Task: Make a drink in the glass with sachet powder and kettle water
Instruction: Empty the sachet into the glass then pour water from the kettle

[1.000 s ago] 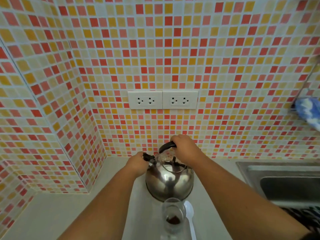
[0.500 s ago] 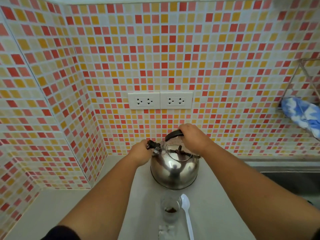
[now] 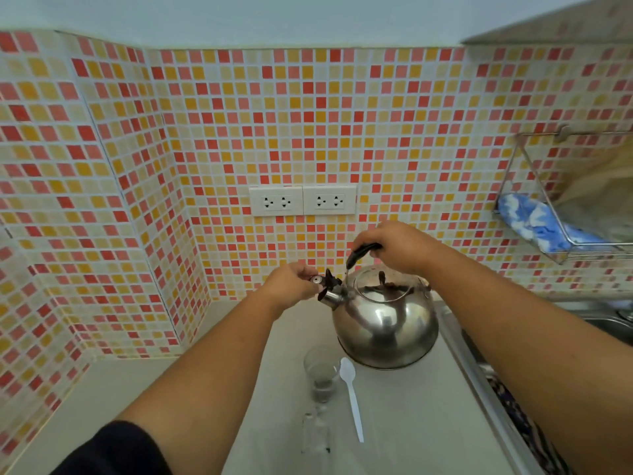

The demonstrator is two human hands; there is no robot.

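A steel kettle (image 3: 385, 325) stands on the counter near the tiled back wall. My right hand (image 3: 399, 245) is closed around its black handle (image 3: 363, 251) above the lid. My left hand (image 3: 291, 281) pinches the black whistle cap (image 3: 323, 286) at the spout, which appears lifted off the spout opening. In front of the kettle stands a clear glass (image 3: 321, 373); the blur hides what is in it. A white plastic spoon (image 3: 352, 395) lies just right of the glass. A torn sachet (image 3: 315, 433) lies on the counter nearer to me.
A steel sink (image 3: 603, 323) edges the counter (image 3: 130, 389) on the right. A wire rack (image 3: 548, 214) with a blue-white cloth (image 3: 537, 224) hangs on the right wall. Twin wall sockets (image 3: 303, 200) sit above the kettle. Tiled walls close the left corner.
The view has tilted up and shifted left, so kettle, glass and spoon sit further right. My left hand has the spout cap raised; my right hand stays on the handle.
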